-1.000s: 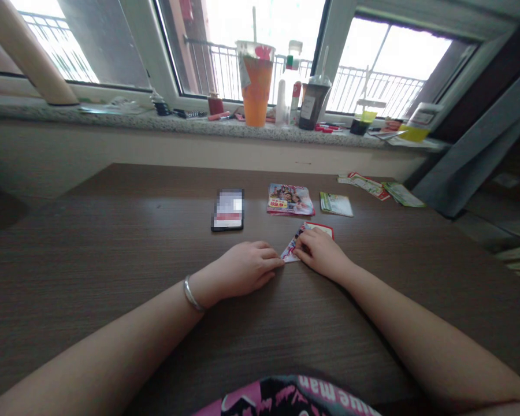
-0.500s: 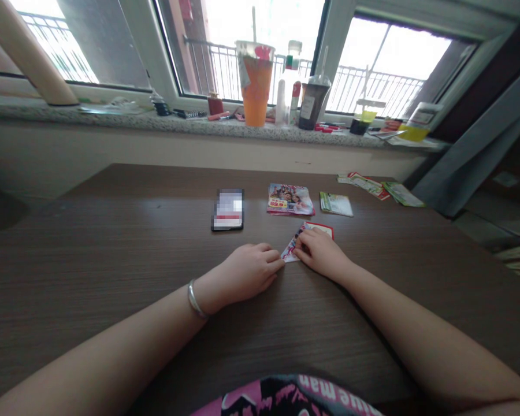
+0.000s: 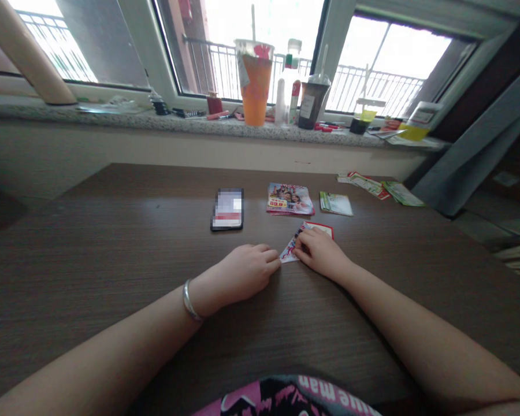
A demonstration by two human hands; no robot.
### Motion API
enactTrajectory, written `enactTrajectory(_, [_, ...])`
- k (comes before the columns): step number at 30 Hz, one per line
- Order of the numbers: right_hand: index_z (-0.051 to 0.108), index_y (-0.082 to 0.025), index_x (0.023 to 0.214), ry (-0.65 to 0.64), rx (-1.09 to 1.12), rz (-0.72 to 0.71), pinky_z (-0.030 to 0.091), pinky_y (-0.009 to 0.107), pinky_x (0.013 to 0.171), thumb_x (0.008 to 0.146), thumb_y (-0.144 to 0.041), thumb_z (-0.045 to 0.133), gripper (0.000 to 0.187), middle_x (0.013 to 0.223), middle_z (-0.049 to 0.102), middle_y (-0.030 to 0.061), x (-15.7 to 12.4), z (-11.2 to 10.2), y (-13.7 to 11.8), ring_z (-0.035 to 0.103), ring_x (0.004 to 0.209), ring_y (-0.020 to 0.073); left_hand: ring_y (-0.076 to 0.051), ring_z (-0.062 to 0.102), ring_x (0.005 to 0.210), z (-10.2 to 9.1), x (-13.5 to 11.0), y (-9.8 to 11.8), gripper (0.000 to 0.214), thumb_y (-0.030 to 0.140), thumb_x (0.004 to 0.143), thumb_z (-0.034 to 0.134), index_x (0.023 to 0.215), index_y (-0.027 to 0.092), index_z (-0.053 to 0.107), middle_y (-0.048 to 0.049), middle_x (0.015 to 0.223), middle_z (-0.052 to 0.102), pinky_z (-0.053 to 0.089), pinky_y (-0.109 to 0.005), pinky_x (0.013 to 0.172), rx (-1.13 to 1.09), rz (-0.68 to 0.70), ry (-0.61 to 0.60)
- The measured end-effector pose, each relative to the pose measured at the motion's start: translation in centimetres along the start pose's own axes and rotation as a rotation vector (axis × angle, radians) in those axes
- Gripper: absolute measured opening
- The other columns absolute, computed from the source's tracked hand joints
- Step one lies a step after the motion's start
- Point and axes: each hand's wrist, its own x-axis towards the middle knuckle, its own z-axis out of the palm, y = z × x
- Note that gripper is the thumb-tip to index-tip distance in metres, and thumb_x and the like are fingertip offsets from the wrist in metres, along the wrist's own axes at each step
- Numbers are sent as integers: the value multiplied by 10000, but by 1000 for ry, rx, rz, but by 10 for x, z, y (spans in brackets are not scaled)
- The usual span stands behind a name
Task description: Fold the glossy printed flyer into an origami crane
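Note:
A small printed paper leaflet (image 3: 305,238) with a red border lies folded on the brown table (image 3: 112,260). My right hand (image 3: 323,254) rests on it with curled fingers, pressing down on the fold. My left hand (image 3: 245,271), loosely closed, lies on the table with its fingertips touching the leaflet's near left corner. A silver bangle circles my left wrist.
A phone (image 3: 227,209) lies face up beyond my left hand. More leaflets (image 3: 289,199) lie further back and to the right. The stone window sill (image 3: 112,121) carries an orange cup (image 3: 255,84), a dark drink cup (image 3: 311,103), bottles and small items.
My left hand has drawn back very slightly along the table; otherwise both hands stay on the leaflet.

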Motion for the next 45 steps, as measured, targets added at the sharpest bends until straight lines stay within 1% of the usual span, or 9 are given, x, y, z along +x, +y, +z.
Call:
enactTrajectory(14, [562, -202, 759, 17, 62, -45, 396, 337, 807, 870, -285, 597, 143, 864, 633, 49, -5, 3, 7, 536, 882, 214, -198, 610, 992, 1, -4, -16, 210, 118, 852, 508, 991, 179, 653, -67, 1019, 675, 489, -319, 894, -142, -5, 9])
enactTrajectory(17, [560, -199, 756, 30, 67, -54, 403, 338, 798, 874, -282, 592, 148, 855, 627, 52, -5, 4, 6, 536, 871, 215, -208, 601, 1052, 5, -4, -16, 281, 171, 885, 508, 1149, 181, 606, -81, 1138, 655, 481, -340, 926, -139, -18, 33])
enactTrajectory(19, [559, -197, 754, 39, 87, -68, 411, 337, 791, 879, -274, 585, 149, 839, 620, 52, -4, 5, 5, 537, 856, 210, -222, 527, 1203, 9, -6, -16, 434, 227, 900, 532, 1332, 206, 487, -79, 1314, 575, 430, -362, 1013, -153, 4, 49])
enactTrajectory(21, [564, -194, 760, 51, 114, -83, 423, 337, 793, 882, -259, 580, 139, 832, 619, 54, -4, 6, 4, 541, 849, 204, -235, 445, 1301, 13, -7, -16, 526, 278, 911, 543, 1414, 233, 395, -61, 1413, 499, 367, -388, 1078, -156, 40, 30])
enactTrajectory(24, [605, -189, 851, 113, 130, -113, 432, 367, 877, 873, -262, 604, 76, 921, 641, 70, -4, 5, 3, 545, 946, 217, -255, 414, 1327, 15, -9, -17, 527, 328, 922, 536, 1420, 229, 392, -55, 1424, 490, 342, -417, 1095, -143, 25, 4])
enactTrajectory(27, [636, -208, 986, 254, 70, -142, 365, 451, 1026, 841, -312, 657, 180, 1127, 631, 86, -5, 1, 4, 463, 1172, 262, -261, 463, 1279, 13, -8, -15, 508, 351, 898, 574, 1369, 201, 455, -81, 1371, 536, 375, -416, 1067, -127, 4, 20])
enactTrajectory(30, [676, -239, 950, 358, -25, -173, 340, 487, 1058, 849, -303, 645, 124, 1174, 629, 63, -5, -2, 3, 429, 1221, 277, -274, 520, 1207, 10, -7, -12, 483, 361, 878, 598, 1313, 176, 499, -108, 1303, 571, 424, -419, 1019, -94, -27, 24])
enactTrajectory(35, [702, -245, 974, 185, -31, -415, 474, 346, 908, 917, -260, 551, 162, 1032, 690, 33, -7, -1, 1, 572, 973, 189, -274, 549, 1156, 9, -6, -9, 443, 365, 889, 578, 1280, 170, 511, -117, 1263, 574, 452, -412, 989, -74, -47, 10])
enactTrajectory(45, [716, -240, 981, 82, -54, -374, 479, 326, 840, 936, -247, 498, 222, 1015, 701, 38, -11, -3, -2, 589, 944, 196, -254, 500, 1246, 12, -6, -10, 437, 332, 895, 569, 1292, 162, 498, -112, 1358, 523, 405, -382, 1052, -144, -40, 33])
